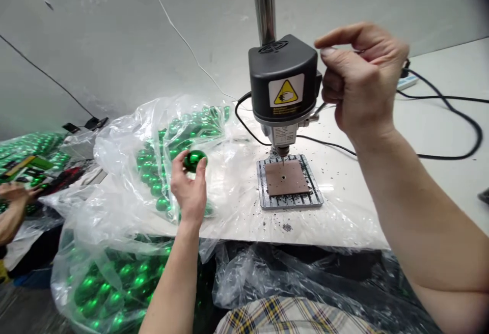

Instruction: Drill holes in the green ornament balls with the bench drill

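Note:
My left hand (pixel 190 191) holds a shiny green bauble (pixel 195 161) between thumb and fingers, above the plastic to the left of a small bench drill press (pixel 282 82). My right hand (pixel 361 77) is raised beside the black motor housing, its fingers curled. A thin metal lever (pixel 321 108) runs from the drill press up to those fingers; the grip itself is mostly hidden. Under the drill bit, a brown square board (pixel 287 184) with a small hole lies on the slotted metal base (pixel 263 191), among dark shavings.
Clear plastic bags of green baubles (pixel 155 171) lie on the table, with another large bag (pixel 114 283) below its edge. Black cables (pixel 451 157) loop at right near a power strip (pixel 408 80). Another person's hand (pixel 17 191) is at the far left.

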